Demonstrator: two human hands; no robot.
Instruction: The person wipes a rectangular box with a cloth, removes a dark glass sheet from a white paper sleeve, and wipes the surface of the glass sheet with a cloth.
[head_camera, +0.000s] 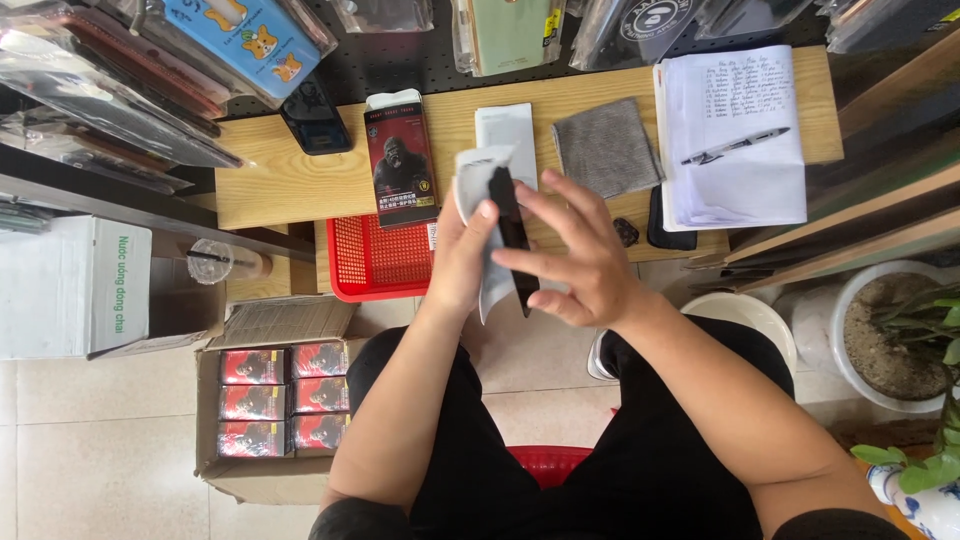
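Light wooden table; on it, left to right: a dark phone, a red-and-black packet propped partly over a red mesh tray, a white paper slip, a grey cloth, an open notebook with a pen on top; tiled floor bears an open carton of red packets.

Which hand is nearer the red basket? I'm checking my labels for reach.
Left. The left hand, holding a white cloth against a black phone, hovers just past the red basket's right edge. The right hand is farther right, on the phone's other side.
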